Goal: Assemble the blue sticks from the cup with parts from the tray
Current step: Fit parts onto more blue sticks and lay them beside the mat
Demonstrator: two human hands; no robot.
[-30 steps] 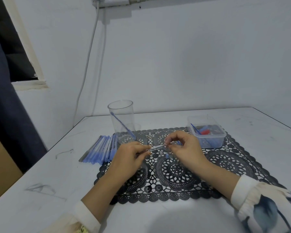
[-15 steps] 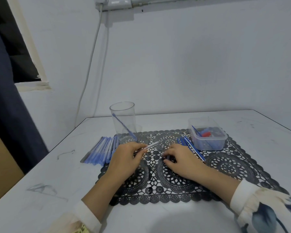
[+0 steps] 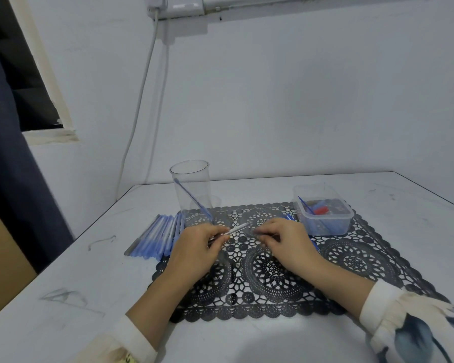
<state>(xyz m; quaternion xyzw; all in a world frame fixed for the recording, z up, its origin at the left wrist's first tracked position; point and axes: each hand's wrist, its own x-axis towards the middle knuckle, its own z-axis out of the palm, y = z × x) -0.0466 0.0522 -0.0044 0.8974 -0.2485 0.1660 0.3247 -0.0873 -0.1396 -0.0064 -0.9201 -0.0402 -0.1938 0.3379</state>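
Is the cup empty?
No, one blue stick leans inside the clear cup.

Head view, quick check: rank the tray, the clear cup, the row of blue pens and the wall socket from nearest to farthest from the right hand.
1. Plastic tray, just right of the right hand.
2. Clear cup, back left.
3. Row of blue pens, far left, beyond the left hand.
4. Wall socket, high on the wall.
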